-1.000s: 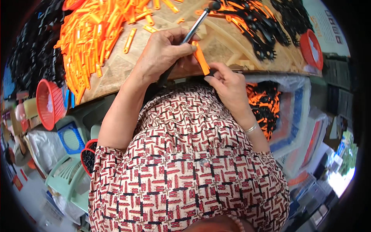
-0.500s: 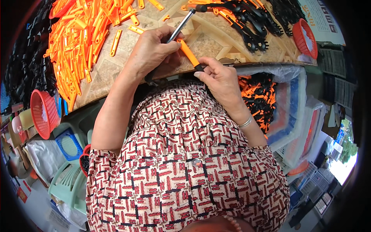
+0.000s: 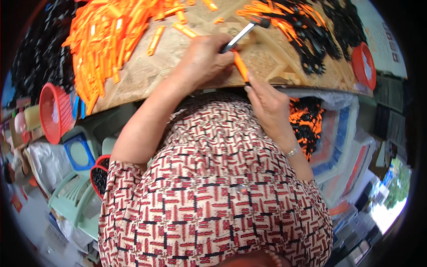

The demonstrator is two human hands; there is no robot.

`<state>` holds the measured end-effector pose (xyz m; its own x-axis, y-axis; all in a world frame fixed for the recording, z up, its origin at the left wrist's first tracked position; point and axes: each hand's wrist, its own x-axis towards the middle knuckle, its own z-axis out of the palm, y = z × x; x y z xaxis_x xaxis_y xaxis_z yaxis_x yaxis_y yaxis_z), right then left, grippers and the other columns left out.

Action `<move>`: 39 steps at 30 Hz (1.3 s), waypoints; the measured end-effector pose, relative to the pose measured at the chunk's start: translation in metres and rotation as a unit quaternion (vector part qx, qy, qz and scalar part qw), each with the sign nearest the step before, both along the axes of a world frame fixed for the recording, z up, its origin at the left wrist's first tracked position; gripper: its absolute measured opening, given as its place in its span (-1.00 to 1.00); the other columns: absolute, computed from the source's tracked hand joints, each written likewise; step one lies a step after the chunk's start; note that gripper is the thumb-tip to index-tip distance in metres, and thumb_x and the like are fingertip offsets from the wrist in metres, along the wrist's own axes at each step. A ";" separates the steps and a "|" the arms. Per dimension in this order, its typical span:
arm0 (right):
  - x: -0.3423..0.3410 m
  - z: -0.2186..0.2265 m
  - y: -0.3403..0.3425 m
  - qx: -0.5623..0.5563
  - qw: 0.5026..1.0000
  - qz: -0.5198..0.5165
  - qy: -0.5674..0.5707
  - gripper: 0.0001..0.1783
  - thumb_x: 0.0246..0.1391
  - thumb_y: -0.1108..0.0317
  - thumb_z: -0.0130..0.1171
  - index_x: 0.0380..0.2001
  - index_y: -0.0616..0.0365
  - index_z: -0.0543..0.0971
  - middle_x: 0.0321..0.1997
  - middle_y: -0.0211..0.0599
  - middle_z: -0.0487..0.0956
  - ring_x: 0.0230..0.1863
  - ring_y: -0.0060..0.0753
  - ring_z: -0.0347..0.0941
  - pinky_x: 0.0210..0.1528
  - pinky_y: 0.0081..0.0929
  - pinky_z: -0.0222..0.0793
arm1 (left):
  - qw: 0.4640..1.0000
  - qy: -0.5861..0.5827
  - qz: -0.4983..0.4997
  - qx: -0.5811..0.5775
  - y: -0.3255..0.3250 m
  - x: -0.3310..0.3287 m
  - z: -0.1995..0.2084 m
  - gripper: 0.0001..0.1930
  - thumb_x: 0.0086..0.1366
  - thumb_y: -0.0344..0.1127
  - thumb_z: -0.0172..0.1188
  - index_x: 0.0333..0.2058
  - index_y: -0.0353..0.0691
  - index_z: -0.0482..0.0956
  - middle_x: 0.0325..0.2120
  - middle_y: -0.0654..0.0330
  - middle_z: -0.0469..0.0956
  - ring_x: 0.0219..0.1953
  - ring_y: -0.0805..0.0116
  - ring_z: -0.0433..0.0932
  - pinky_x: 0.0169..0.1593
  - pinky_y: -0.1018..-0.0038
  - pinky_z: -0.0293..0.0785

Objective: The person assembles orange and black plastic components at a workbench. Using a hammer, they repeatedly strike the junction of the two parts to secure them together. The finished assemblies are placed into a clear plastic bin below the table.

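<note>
my left hand (image 3: 202, 60) lies on the tabletop (image 3: 147, 73), its grip closed around the silver shaft of a small hammer (image 3: 242, 32); the dark head of the tool points up and away from me, over toward the black pieces. my right hand (image 3: 269, 104) sits at the near edge of the tabletop, grip narrow, fingertips pinched on the lower end of one orange plastic piece (image 3: 240, 66). that piece stands tilted between the two hands, its upper end just beside my left thumb, its lower end at my right fingers. whether it rests on the wood or is held just off it, i cannot tell. a big heap of orange pieces (image 3: 106, 38) covers the left part of the tabletop, with a few loose ones near the middle. a heap of black toothed pieces (image 3: 316, 35) lies to the right, mixed with some orange at its left edge. a red round basket (image 3: 365, 66) sits at the far right of the tabletop. below the tabletop edge on my right, a clear plastic bag (image 3: 307, 124) holds mixed orange and black pieces. on my left, lower down, a red basket (image 3: 54, 111) lies on its side, near a blue stool (image 3: 80, 151) and a pale green plastic chair (image 3: 73, 202). my patterned red and white shirt (image 3: 213, 200) fills the lower middle.
</note>
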<state>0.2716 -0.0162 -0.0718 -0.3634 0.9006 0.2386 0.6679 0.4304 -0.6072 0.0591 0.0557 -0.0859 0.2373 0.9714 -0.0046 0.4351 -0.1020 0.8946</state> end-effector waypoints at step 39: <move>0.009 -0.011 0.015 -0.251 0.938 -0.102 0.218 -0.82 0.03 0.48 0.37 -0.27 0.32 0.72 -0.51 -0.35 0.68 -0.47 -0.69 0.52 -0.39 -0.63 0.40 | 0.927 0.270 0.017 0.259 -0.084 -0.038 0.036 -0.53 0.19 -0.60 0.31 0.07 -0.05 0.68 -0.41 0.14 0.55 -0.42 0.30 0.57 -0.34 0.39 0.53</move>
<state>0.2806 -0.0014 -0.0828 -0.1371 0.9794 -0.1479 0.3471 -0.0924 -0.9333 0.0216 -0.0284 -0.0499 0.3067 0.8829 0.3557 0.8162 -0.4361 0.3789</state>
